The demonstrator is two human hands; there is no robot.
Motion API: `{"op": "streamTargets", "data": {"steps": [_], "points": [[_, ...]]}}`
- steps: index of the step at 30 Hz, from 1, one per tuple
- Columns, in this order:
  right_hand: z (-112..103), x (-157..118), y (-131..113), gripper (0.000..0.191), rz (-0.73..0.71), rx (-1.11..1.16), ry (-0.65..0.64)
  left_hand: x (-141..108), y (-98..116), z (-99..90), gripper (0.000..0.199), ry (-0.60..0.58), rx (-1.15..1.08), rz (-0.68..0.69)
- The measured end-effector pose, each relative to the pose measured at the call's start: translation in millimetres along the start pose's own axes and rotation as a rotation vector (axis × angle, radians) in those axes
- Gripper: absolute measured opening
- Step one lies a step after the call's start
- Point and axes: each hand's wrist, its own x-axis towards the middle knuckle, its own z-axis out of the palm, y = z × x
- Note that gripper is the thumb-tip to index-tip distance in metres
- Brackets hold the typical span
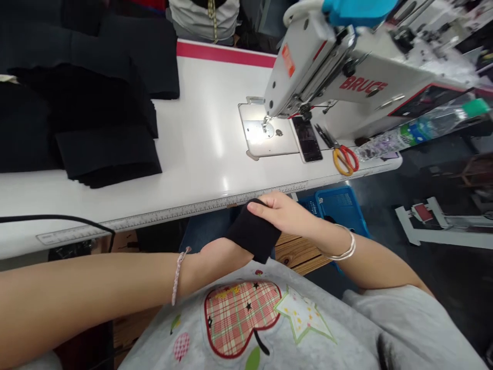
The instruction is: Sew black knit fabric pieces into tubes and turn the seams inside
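A small piece of folded black fabric (254,231) is held up in front of my body, just off the table's front edge. My right hand (275,210) grips its upper edge, thumb on the near face and fingers curled behind. My left hand (227,253) reaches into or behind the same fabric from the left; the cloth covers its fingers, so their pose is hidden. Beyond my hands stands a white sewing machine (308,67), its needle area over a metal plate (256,137). Stacks of black fabric pieces (108,149) lie on the left of the table.
On the white table (200,139), right of the plate, lie a phone (307,140), scissors (345,159) and a plastic bottle (423,128). A ruler strip (185,209) runs along the front edge. Below are a blue basket (342,205) and a wooden slatted surface (298,252). A black cable (69,218) crosses at left.
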Motion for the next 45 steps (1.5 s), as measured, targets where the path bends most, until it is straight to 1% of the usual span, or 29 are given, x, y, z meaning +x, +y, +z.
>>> {"op": "streamTargets", "data": {"steps": [1,2,3,4,5,6,7,9,12,15,19,22,25,28,30,33,36,39,42,45], "points": [[0,-1,1,0.055,-0.037,0.015,0.032,-2,-4,2.9,0.063,0.046,-0.080,-0.078],[0,-1,3,0.053,-0.072,0.052,0.060,-4,-9,6.2,0.061,0.173,-0.425,-0.228],[-1,-2,6,0.051,-0.103,0.095,0.096,-7,-14,9.3,0.061,0.257,-0.744,-0.368],[-2,-4,8,0.049,-0.134,0.138,0.143,-10,-19,12.1,0.064,0.345,-0.969,-0.474],[-4,-5,11,0.047,-0.164,0.180,0.198,-11,-23,14.4,0.066,0.426,-1.169,-0.530],[-6,-7,14,0.045,-0.195,0.215,0.257,-12,-27,15.9,0.067,0.493,-1.323,-0.564],[-8,-9,17,0.043,-0.224,0.244,0.311,-12,-30,16.8,0.068,0.540,-1.431,-0.577],[-12,-14,22,0.042,-0.264,0.282,0.397,-9,-34,16.9,0.066,0.575,-1.535,-0.590],[-17,-19,28,0.042,-0.276,0.304,0.485,0,-42,15.2,0.063,0.521,-1.503,-0.609],[-19,-22,34,0.042,-0.296,0.298,0.577,9,-51,14.4,0.056,0.477,-1.457,-0.588],[-19,-19,43,0.041,-0.313,0.280,0.678,16,-59,14.6,0.054,0.464,-1.433,-0.545],[-18,-15,50,0.042,-0.287,0.284,0.682,18,-58,13.5,0.054,0.463,-1.406,-0.534],[-17,-11,53,0.046,-0.271,0.265,0.669,21,-53,11.7,0.054,0.470,-1.402,-0.570],[-15,-9,52,0.050,-0.284,0.227,0.687,23,-48,10.6,0.052,0.484,-1.437,-0.589],[-14,-7,50,0.051,-0.291,0.192,0.715,24,-47,10.4,0.046,0.478,-1.489,-0.538],[-12,-5,49,0.047,-0.284,0.136,0.735,22,-49,10.2,0.036,0.486,-1.552,-0.457],[-9,-2,49,0.044,-0.285,0.092,0.718,19,-52,9.7,0.037,0.529,-1.516,-0.490],[-6,-2,50,0.047,-0.306,0.064,0.746,16,-51,9.4,0.039,0.551,-1.504,-0.512],[-4,-4,49,0.053,-0.327,0.134,0.741,15,-47,9.5,0.038,0.583,-1.545,-0.505],[-3,-7,47,0.057,-0.332,0.196,0.704,17,-41,9.0,0.040,0.603,-1.536,-0.559]]}}
